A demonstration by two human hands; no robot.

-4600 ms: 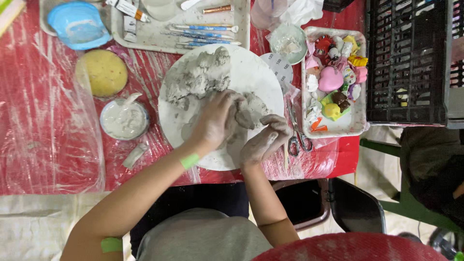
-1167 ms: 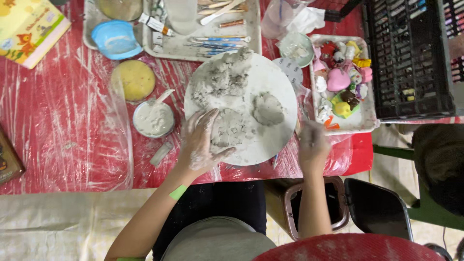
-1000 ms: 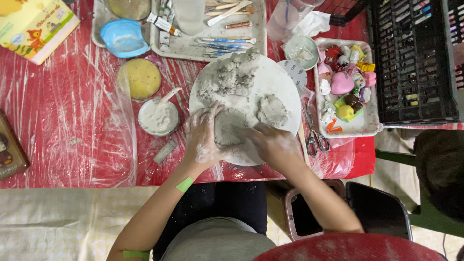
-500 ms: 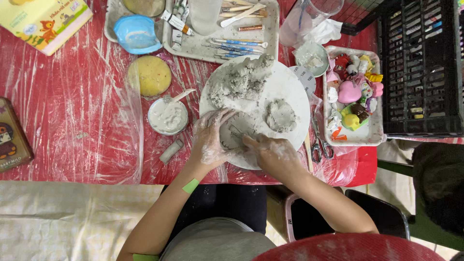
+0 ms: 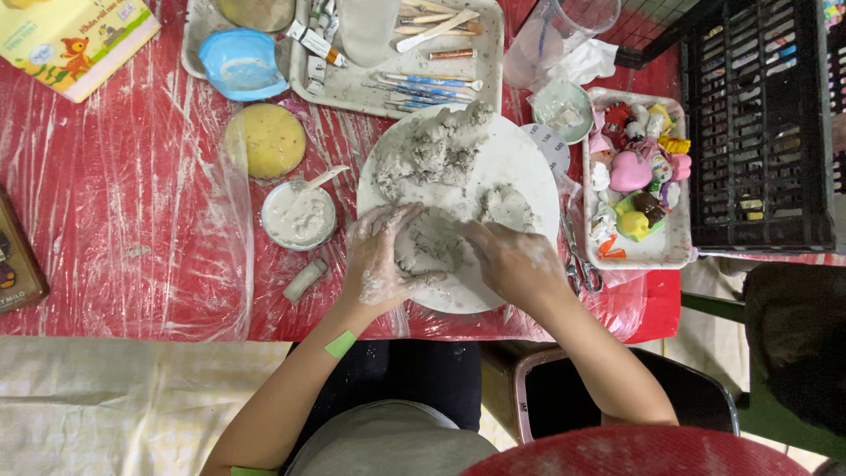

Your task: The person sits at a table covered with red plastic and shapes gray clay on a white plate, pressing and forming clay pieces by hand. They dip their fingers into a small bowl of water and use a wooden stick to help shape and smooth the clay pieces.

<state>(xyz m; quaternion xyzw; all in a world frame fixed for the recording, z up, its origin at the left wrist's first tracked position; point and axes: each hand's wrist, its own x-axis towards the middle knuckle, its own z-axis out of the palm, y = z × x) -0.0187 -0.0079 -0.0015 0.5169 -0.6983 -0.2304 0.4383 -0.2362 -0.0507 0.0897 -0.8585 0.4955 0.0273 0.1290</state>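
I am pressing and shaping a lump of grey clay at the plate's six o'clock edge. My left hand cups it from nine o'clock, my right hand from three, fingers curled against it. Next comes even squeezing. More clay waits at eleven.

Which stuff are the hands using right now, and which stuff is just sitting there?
In use:
- left hand and right hand, pressing a grey clay lump
- white round board under it
- bigger clay pile on the same board

Just lying about:
- blue bowl
- yellow sponge
- cup of pale slip
- tool tray
- tray of small coloured figures
- scissors
- black crate
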